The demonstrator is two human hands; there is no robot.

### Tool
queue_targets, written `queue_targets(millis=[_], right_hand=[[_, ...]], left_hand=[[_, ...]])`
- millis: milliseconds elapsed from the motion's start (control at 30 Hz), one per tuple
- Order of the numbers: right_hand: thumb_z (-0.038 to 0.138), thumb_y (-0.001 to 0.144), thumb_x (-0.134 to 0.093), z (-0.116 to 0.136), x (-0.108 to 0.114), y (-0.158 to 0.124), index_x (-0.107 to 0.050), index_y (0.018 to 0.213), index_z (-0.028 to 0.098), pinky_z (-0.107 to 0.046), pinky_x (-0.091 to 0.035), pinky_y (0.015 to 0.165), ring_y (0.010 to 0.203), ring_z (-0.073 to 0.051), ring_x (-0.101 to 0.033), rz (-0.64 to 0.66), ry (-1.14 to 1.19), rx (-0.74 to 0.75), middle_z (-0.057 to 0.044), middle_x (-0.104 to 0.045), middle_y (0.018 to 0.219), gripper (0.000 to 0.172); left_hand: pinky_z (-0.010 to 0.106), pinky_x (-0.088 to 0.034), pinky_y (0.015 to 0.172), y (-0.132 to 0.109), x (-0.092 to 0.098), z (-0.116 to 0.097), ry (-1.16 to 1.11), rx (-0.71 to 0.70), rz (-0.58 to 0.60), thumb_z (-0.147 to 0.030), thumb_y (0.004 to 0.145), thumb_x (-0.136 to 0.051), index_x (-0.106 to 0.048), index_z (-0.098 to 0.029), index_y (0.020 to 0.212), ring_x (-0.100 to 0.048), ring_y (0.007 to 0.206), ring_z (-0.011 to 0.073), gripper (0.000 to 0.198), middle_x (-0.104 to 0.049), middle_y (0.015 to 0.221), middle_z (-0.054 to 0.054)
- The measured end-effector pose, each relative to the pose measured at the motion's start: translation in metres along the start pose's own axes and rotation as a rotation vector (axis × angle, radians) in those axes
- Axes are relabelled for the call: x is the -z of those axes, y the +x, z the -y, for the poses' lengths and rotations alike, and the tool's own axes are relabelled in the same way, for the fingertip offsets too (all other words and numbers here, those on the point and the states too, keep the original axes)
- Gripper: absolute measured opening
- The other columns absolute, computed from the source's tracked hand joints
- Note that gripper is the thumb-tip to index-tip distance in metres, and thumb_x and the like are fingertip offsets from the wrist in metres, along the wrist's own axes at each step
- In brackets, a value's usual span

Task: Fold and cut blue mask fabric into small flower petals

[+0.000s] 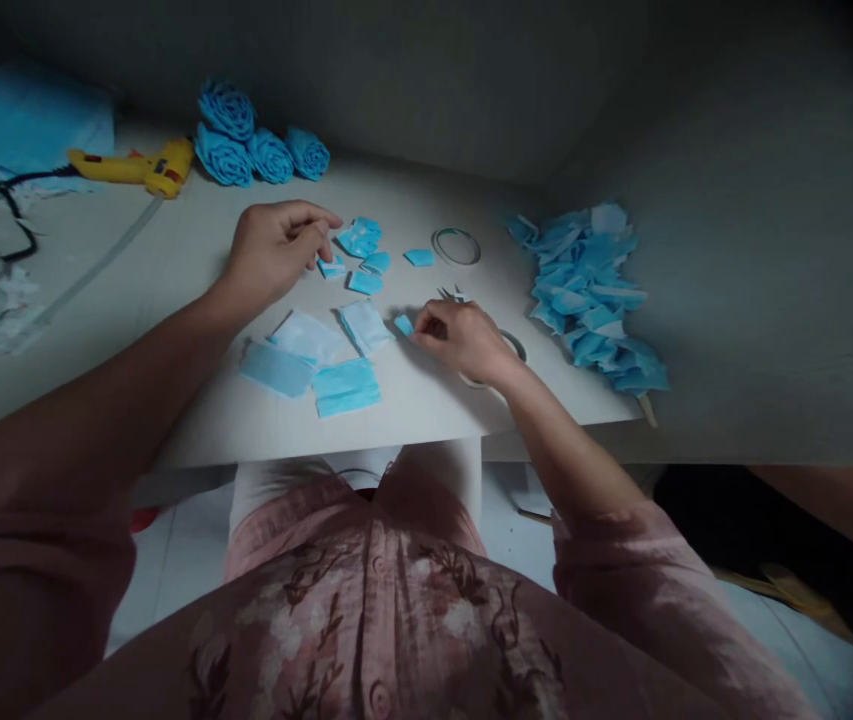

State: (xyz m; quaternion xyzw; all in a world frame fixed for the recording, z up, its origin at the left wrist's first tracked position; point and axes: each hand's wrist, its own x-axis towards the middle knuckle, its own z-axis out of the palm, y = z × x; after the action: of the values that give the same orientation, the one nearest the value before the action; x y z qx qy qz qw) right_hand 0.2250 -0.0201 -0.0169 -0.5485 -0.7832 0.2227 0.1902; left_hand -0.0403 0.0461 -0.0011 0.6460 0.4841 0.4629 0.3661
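My left hand (276, 248) is over the table with thumb and index finger apart, its fingertips beside a small cut blue piece (333, 268). My right hand (463, 338) pinches another small blue fabric piece (404, 324) between thumb and fingers. Between the hands lie a crumpled blue clump (361, 237) and several small cut pieces (364, 283). Closer to me are larger blue and whitish rectangles (346, 387). Under my right hand lies a pair of scissors (514, 346); the hand covers its middle, while blade tips and handle loops show.
A roll of thin wire or tape (456, 247) lies beyond my right hand. Blue fabric scraps (587, 295) are heaped at right. Several blue fabric roses (225, 155) stand at the back, beside a yellow glue gun (163, 170) with a glue stick and black cable. Another person's arm (838, 510) shows at lower right.
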Motion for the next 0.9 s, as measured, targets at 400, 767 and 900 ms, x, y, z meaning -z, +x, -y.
queue_targets(millis=[400,767,900], right_hand=[[0.069,0.058,-0.096,-0.004,0.016,0.044,-0.061,0.075,0.022,-0.024,-0.038,0.057,0.057,-0.009,-0.046,-0.146,0.860,-0.077,0.008,-0.053,0.059,0.060],[0.042,0.104,-0.065,0.034,0.010,0.042,-0.076,0.101,0.022,-0.040,-0.053,0.093,0.097,-0.023,-0.073,-0.206,-0.003,0.552,-0.005,-0.082,0.099,0.023],[0.042,0.108,-0.059,0.036,0.017,0.043,-0.077,0.122,0.029,-0.045,-0.053,0.105,0.115,-0.027,-0.074,-0.357,-0.069,0.640,-0.006,-0.082,0.122,0.026]], left_hand=[[0.030,-0.052,0.060,-0.008,-0.001,-0.002,-0.454,0.139,0.472,-0.065,0.097,-0.058,-0.080,-0.013,0.093,-0.073,0.068,0.0218,0.056,-0.079,0.084,0.015],[0.033,-0.063,0.076,-0.012,-0.018,0.000,-0.762,0.448,0.465,-0.044,0.100,-0.067,-0.074,-0.014,0.105,-0.079,0.078,0.0221,0.031,-0.081,0.090,0.011],[0.027,-0.062,0.074,-0.012,-0.018,-0.004,-0.814,0.417,0.257,-0.004,0.088,-0.069,-0.073,-0.014,0.104,-0.078,0.074,0.0165,0.020,-0.081,0.088,0.006]])
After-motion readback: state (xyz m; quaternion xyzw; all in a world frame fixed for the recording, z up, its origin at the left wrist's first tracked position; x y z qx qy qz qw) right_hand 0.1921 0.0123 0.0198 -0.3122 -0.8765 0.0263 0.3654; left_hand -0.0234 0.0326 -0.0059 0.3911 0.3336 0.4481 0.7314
